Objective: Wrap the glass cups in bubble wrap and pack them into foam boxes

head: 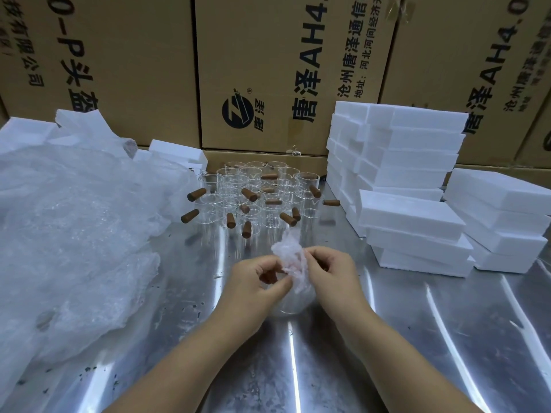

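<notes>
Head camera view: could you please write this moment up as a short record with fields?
surface: shiny metal table
left hand: pinches the crumpled piece of bubble wrap
right hand: pinches the same piece
cup in work: clear glass cup, under the hands, wrap at its top
waiting: cluster of clear glass cups with brown handles, behind the hands
wrap stock: large heap of clear bubble wrap, left
boxes: stacks of white foam boxes, right

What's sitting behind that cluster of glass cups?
A low cardboard box, with taller printed cartons above it. The glass cups hide its bottom edge and the table there.
</notes>
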